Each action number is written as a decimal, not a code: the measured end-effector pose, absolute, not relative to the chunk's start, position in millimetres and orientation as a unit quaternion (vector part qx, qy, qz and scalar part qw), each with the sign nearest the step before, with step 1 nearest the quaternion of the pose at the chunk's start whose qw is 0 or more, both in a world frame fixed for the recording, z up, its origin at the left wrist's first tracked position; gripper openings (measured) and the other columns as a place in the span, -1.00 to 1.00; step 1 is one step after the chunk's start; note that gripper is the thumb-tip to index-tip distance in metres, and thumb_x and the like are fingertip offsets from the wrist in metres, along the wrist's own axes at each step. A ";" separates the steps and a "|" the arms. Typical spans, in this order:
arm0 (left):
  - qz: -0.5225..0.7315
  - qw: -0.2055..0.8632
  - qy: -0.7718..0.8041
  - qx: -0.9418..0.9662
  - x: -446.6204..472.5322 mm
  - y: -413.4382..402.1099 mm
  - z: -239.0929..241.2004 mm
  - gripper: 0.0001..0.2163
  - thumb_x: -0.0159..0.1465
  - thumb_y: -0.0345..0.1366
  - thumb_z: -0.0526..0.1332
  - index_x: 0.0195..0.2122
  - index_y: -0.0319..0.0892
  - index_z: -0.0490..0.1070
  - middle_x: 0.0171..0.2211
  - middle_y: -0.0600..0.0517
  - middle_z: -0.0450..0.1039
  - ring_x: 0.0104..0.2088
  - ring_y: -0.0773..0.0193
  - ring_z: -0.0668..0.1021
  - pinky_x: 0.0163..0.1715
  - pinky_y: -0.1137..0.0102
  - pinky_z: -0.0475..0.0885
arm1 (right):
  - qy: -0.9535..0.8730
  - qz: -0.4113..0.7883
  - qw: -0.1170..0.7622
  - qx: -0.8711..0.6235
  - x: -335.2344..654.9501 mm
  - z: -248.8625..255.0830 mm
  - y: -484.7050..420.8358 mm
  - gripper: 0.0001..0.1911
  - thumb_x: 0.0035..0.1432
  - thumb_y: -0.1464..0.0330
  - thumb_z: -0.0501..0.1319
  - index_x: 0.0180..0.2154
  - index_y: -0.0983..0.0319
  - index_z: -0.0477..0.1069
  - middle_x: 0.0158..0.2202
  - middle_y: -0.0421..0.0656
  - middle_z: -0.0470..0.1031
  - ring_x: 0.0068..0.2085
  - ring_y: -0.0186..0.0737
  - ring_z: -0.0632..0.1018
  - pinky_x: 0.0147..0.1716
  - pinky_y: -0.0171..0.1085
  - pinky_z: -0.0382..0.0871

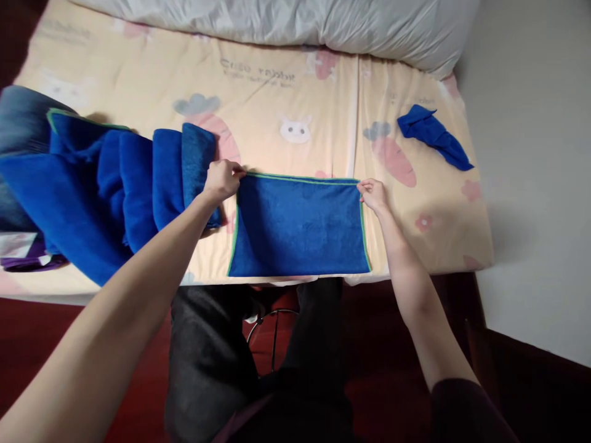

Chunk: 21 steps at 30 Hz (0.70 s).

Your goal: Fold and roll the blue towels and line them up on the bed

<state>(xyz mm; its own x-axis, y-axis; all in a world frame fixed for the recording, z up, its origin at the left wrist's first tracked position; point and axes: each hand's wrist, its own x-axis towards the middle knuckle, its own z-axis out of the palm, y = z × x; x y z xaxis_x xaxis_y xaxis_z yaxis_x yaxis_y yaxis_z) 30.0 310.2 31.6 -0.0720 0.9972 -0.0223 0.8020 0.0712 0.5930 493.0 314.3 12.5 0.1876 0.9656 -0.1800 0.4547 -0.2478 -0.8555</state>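
A blue towel (300, 227) with green edging lies folded on the bed, its near fold along the bed's front edge. My left hand (223, 179) pinches its far left corner, fingers closed on the green border. At the far right corner, my right hand (373, 194) grips the same border between thumb and fingers. The towel's top edges lie together between both hands, and its surface looks mostly smooth. Just left of my left hand, several folded blue towels (136, 184) lean in an overlapping row.
A patterned sheet (277, 141) covers the bed. A white quilt (277, 21) runs along the back. One crumpled blue cloth (434, 136) lies at the right. Purple fabric (34, 257) sits at the left front. A pale wall (530, 166) borders the bed's right side.
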 end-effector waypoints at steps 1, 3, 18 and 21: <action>0.229 0.214 0.700 0.641 29.9 311.9 29.4 -0.93 0.21 -0.31 0.27 -0.42 -0.12 0.50 -0.41 -0.09 0.50 -0.16 -0.02 0.55 0.09 0.11 0.39 | -0.516 0.371 0.337 -0.695 494.0 11.0 316.3 -0.73 0.09 0.24 0.46 -0.37 0.22 0.42 -0.49 -0.25 0.48 -0.60 -0.38 0.42 -0.63 -0.40 0.32; 0.256 0.210 0.700 0.633 30.6 315.5 25.0 -0.93 0.22 -0.32 0.27 -0.40 -0.12 0.52 -0.40 -0.07 0.50 -0.16 0.03 0.55 0.11 0.14 0.38 | -0.521 0.353 0.339 -0.700 495.8 8.8 320.1 -0.74 0.10 0.23 0.45 -0.37 0.21 0.43 -0.50 -0.26 0.49 -0.60 -0.37 0.42 -0.61 -0.40 0.34; 0.118 0.212 0.685 0.687 29.2 322.6 29.0 -0.71 0.23 -0.26 0.29 -0.04 -0.19 0.58 -0.16 -0.04 0.58 -0.06 0.09 0.58 0.12 0.20 0.42 | -0.599 0.286 0.316 -0.678 491.7 6.5 336.3 -0.86 0.08 0.35 0.36 -0.30 0.25 0.49 -0.40 -0.19 0.51 -0.29 -0.19 0.55 -0.16 -0.20 0.50; 0.078 0.219 0.677 0.698 25.5 328.2 29.6 -0.74 0.22 -0.28 0.30 -0.08 -0.25 0.56 -0.19 -0.03 0.58 -0.07 0.08 0.58 0.12 0.19 0.42 | -0.598 0.295 0.280 -0.690 493.0 7.5 338.4 -0.86 0.03 0.44 0.38 -0.31 0.28 0.50 -0.45 -0.24 0.45 -0.35 -0.23 0.51 -0.19 -0.20 0.48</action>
<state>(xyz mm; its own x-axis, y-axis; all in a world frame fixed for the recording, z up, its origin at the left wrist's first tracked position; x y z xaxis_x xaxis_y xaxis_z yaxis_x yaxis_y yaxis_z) 25.5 328.2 29.6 0.0705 0.9797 -0.1877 0.9110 0.0134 0.4121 493.0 338.4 7.5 0.1097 0.9914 -0.0720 0.6601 -0.1268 -0.7404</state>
